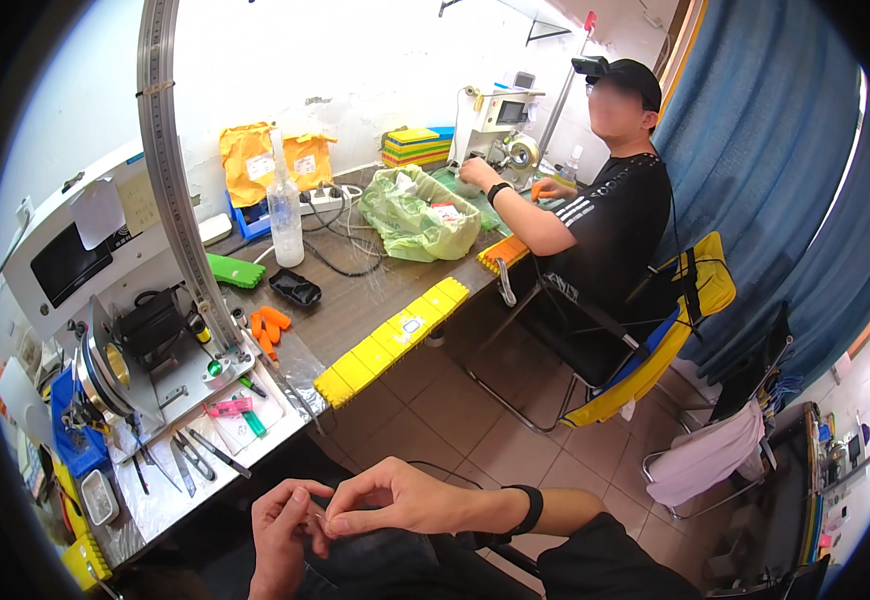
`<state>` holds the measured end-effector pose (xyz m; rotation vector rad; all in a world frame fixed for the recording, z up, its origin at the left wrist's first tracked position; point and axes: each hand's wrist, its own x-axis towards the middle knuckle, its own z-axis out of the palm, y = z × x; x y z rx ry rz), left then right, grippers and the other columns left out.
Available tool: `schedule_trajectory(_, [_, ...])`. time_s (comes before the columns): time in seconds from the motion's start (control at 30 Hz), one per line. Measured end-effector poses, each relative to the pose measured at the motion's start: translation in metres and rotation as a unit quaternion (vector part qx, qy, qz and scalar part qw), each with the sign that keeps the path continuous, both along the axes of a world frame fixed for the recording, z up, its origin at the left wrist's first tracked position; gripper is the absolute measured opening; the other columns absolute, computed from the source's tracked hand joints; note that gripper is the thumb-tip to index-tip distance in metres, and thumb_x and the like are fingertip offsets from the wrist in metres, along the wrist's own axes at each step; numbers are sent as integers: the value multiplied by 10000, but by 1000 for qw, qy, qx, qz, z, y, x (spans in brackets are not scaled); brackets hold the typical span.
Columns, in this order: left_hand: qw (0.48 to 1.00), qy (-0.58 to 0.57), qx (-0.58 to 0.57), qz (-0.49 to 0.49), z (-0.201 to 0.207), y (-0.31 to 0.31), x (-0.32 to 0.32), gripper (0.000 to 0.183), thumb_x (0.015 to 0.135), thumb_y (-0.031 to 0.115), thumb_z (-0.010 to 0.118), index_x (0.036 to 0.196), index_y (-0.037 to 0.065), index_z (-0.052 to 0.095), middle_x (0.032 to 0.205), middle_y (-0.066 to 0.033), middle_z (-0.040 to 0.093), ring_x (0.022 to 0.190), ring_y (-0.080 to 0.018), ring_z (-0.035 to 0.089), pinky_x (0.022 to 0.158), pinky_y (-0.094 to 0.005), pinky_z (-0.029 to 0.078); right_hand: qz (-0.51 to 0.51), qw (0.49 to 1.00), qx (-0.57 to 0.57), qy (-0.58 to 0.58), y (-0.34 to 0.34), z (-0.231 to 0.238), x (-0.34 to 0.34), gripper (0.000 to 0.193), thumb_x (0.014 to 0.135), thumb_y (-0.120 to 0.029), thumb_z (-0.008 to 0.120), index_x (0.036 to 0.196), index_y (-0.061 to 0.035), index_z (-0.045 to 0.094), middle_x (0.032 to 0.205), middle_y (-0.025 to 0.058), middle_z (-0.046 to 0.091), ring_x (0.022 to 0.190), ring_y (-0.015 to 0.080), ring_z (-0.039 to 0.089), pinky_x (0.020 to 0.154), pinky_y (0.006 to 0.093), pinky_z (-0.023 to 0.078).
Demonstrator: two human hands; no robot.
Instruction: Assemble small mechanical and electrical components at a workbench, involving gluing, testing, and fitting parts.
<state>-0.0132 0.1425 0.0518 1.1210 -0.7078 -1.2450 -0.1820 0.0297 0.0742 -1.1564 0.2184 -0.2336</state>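
Note:
My left hand [283, 535] and my right hand [395, 500] meet over my lap, below the bench's front edge. The right thumb and forefinger are pinched together, and the tips touch the curled fingers of the left. Whatever lies between them is too small to make out. Nearest to the hands on the bench are dark-handled tweezers [217, 455] and thread snips [193, 456]. Beside these lie a pink cutter [228, 407] and a green tool [254, 421]. A machine with a metal wheel [103, 372] stands to the left.
Yellow padding [392, 340] lines the bench edge. Orange finger cots [269, 328], a black mouse-like object [295, 289], a clear bottle [285, 215] and a green bag-lined bin [420, 213] stand behind. A seated co-worker [605, 200] works at the far right, near a folding chair [645, 350].

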Motion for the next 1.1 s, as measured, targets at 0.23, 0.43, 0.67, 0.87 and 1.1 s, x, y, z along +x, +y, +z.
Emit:
schedule_trajectory(0.23, [995, 95, -10, 3, -15, 4, 6, 309, 950, 171, 523, 952, -115, 639, 751, -191, 682, 599, -243, 685, 585, -325, 581, -8, 1000, 5, 6, -7, 6, -5, 176, 917, -122, 686, 1026, 16, 697, 944, 51, 679, 902, 103, 617, 875, 250, 486])
schedule_trajectory(0.43, [991, 108, -33, 68, -20, 8, 11, 216, 887, 109, 611, 938, -94, 663, 779, -193, 686, 624, -233, 684, 611, -336, 588, -33, 999, -6, 30, -9, 4, -8, 176, 911, -109, 690, 1026, 24, 697, 969, 60, 686, 920, 105, 627, 871, 239, 490])
schedule_trajectory(0.67, [992, 102, -26, 74, -21, 12, 11, 195, 860, 87, 654, 948, -84, 685, 769, -184, 691, 615, -224, 682, 610, -335, 590, -54, 998, -14, 28, -9, 4, -11, 194, 893, -104, 708, 1036, 26, 706, 959, 57, 708, 905, 89, 635, 856, 233, 493])
schedule_trajectory(0.87, [998, 61, 8, 28, -15, 13, 5, 206, 866, 88, 665, 969, -87, 700, 797, -204, 707, 650, -253, 709, 629, -350, 603, -93, 993, -69, 18, -12, 1, -9, 191, 898, -110, 703, 1026, 31, 705, 953, 51, 700, 892, 78, 620, 832, 234, 489])
schedule_trajectory(1.1, [997, 61, 31, 40, -16, 11, 2, 233, 866, 90, 680, 999, -101, 692, 825, -219, 708, 674, -274, 715, 659, -371, 613, -96, 991, -85, 26, -13, -5, -10, 192, 893, -117, 709, 1020, 27, 711, 930, 49, 705, 876, 74, 616, 810, 229, 483])
